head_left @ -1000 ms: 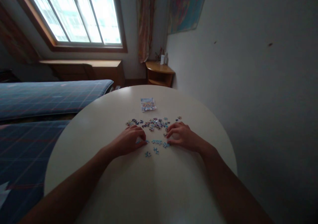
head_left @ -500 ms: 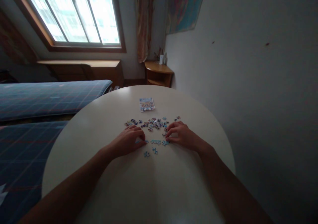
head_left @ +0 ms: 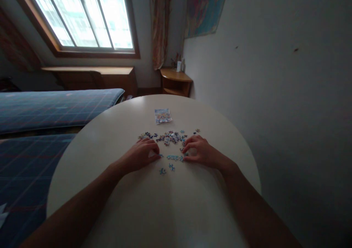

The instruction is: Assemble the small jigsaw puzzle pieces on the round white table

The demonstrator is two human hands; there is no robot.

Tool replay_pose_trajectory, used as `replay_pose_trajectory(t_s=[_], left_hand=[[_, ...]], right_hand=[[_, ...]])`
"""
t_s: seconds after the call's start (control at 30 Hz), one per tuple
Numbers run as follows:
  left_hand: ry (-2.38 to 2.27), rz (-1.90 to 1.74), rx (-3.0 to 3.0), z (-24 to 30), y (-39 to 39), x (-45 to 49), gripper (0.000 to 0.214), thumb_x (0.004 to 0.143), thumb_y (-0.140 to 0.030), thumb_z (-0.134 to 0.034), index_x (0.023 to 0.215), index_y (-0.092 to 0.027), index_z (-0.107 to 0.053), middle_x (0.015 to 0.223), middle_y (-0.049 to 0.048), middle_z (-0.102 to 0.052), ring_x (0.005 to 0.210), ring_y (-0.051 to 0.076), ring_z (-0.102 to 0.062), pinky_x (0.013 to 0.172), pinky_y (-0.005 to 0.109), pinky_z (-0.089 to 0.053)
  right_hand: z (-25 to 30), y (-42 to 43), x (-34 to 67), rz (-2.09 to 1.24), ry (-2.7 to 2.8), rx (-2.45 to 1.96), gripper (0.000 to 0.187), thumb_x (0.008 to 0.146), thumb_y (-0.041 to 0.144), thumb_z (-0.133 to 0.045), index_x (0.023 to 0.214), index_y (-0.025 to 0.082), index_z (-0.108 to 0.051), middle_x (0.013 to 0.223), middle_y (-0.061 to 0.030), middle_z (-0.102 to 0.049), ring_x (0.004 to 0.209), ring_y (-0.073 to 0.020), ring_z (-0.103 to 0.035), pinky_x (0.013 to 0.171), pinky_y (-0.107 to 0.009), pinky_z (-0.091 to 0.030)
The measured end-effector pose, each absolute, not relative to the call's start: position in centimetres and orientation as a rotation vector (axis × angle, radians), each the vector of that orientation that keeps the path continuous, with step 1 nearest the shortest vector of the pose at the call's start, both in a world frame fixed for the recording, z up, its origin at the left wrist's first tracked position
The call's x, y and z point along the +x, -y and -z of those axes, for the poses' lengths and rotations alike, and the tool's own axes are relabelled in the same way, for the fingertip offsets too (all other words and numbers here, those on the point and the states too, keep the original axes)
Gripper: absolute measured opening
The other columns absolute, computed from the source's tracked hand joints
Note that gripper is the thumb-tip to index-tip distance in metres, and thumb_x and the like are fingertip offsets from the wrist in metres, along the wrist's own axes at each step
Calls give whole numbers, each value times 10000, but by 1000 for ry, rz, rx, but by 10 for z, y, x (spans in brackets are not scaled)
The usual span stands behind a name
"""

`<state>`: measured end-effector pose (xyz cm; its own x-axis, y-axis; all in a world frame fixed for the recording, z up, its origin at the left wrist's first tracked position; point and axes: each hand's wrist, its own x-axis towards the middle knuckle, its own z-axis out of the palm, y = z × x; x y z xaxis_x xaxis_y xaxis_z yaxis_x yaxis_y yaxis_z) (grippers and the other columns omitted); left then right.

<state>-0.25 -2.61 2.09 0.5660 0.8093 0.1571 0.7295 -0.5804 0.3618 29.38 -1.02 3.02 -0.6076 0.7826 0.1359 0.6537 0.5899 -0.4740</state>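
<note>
My left hand (head_left: 144, 152) rests low over the table, thumb and forefinger closed on a light-blue jigsaw piece (head_left: 161, 155) that is partly hidden. Opposite it, my right hand (head_left: 200, 151) pinches another light-blue jigsaw piece (head_left: 182, 159) at its right side. Between the hands lies a short row of joined light-blue pieces (head_left: 172, 157). Two loose blue pieces, one jigsaw piece (head_left: 162, 171) and another piece (head_left: 172, 167), lie nearer to me. Just beyond my hands spreads a pile of mixed jigsaw pieces (head_left: 171, 136), with a darker cluster (head_left: 147, 134) at its left.
A small printed picture sheet (head_left: 163, 116) lies behind the pile on the round white table (head_left: 170, 211). A bed with a plaid cover (head_left: 55, 108) stands to the left. The wall (head_left: 288, 112) runs along the right, and a corner shelf (head_left: 176, 74) is behind the table.
The fingers of my left hand have drawn slightly left and curled more. My right thumb and forefinger have shifted a little around the piece at the row's right end. The pile looks unchanged.
</note>
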Motion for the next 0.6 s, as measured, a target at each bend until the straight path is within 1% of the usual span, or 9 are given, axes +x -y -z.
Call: replay_pose_trajectory(t_s=[0.1,0.2,0.33,0.5,0.6], left_hand=[[-1364,-462,2547,-18,25,3,136,886,-351,-642,877,-219,-672,945,45,-684,969,244,-588,921,411,-425],[-1436,-504,2544,-14,25,10,145,890,-361,-644,895,-220,-678,959,45,-688,976,252,-586,920,425,-429],[-1416,-548,2547,-13,24,11,169,898,-389,-639,911,-228,-691,975,44,-693,983,250,-583,937,426,-427],[-1358,-567,2550,-14,22,3,162,905,-364,-630,960,-231,-705,992,53,-697,983,245,-581,937,411,-427],[-1335,-556,2553,-12,21,2,129,908,-332,-627,926,-238,-715,982,43,-695,986,239,-578,938,399,-422]], right_hand=[[-31,11,294,-550,2508,-1187,229,754,418,-804,929,277,-762,1139,-65,-658,1158,-267,-530,1003,-469,-358],[-32,11,295,-536,2502,-1198,217,759,401,-802,926,271,-757,1132,-60,-659,1153,-261,-532,1005,-458,-362],[-34,12,294,-536,2499,-1198,230,759,394,-803,945,269,-749,1128,-54,-655,1140,-254,-536,1015,-454,-359],[-34,17,283,-520,2493,-1183,280,794,403,-773,1039,271,-748,1131,-72,-654,1117,-253,-551,1016,-453,-362],[-32,19,275,-511,2528,-1131,224,805,367,-769,1015,289,-767,1098,-67,-659,1105,-245,-554,1012,-445,-358]])
